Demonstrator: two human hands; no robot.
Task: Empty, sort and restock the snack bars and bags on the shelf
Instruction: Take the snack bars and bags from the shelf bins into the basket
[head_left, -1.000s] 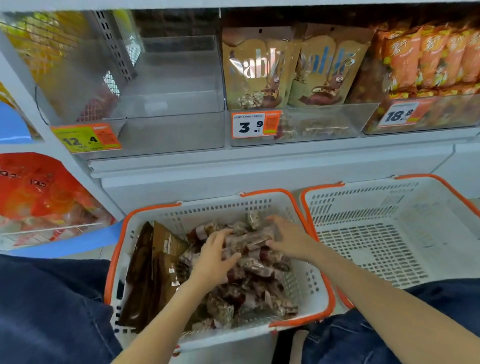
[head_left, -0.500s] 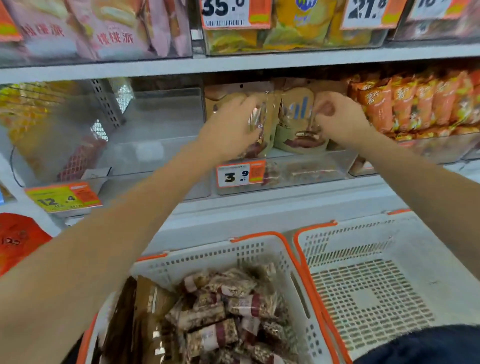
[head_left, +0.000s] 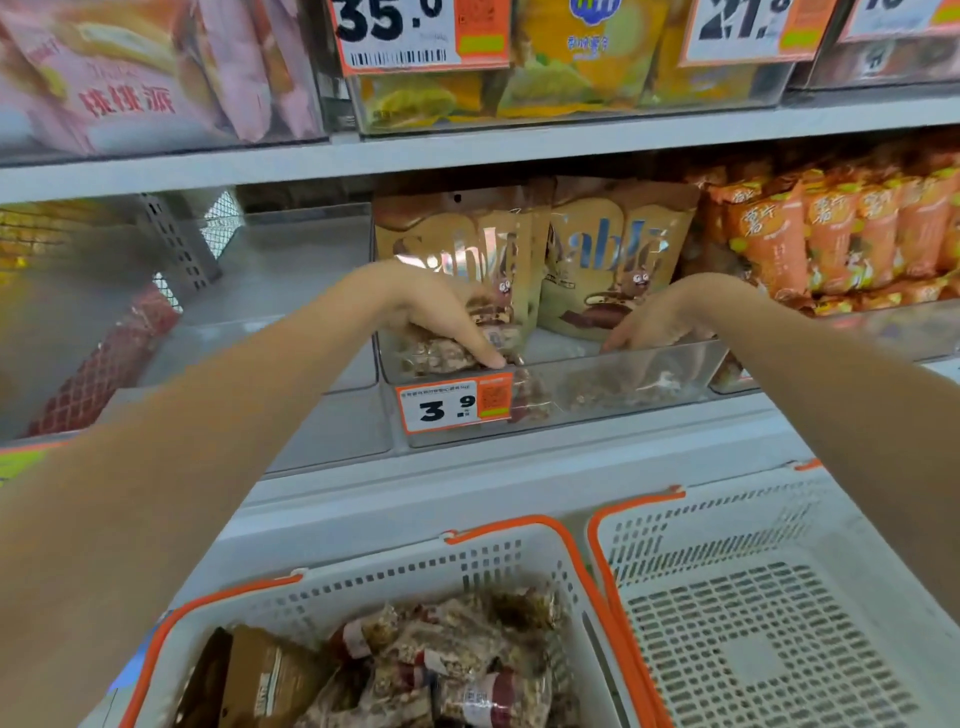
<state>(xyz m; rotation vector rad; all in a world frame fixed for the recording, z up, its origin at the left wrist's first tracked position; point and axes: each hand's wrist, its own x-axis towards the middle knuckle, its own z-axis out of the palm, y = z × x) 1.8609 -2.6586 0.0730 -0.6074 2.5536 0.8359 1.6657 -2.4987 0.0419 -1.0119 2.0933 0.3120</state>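
The single head-worn camera is looking forward and slightly down, sitting close to the shelf (head_left: 519, 150). Its wide angle is taking in two shelf levels above and both baskets (head_left: 597, 587) right beneath, forearms reaching in from below.

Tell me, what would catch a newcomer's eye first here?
Two bare arms reach into the clear plastic shelf bin behind the orange 3.9 price tag; the left hand grips a nut-speckled snack bar, while the right hand dips inside. Below, a white orange-rimmed basket holds more bars.
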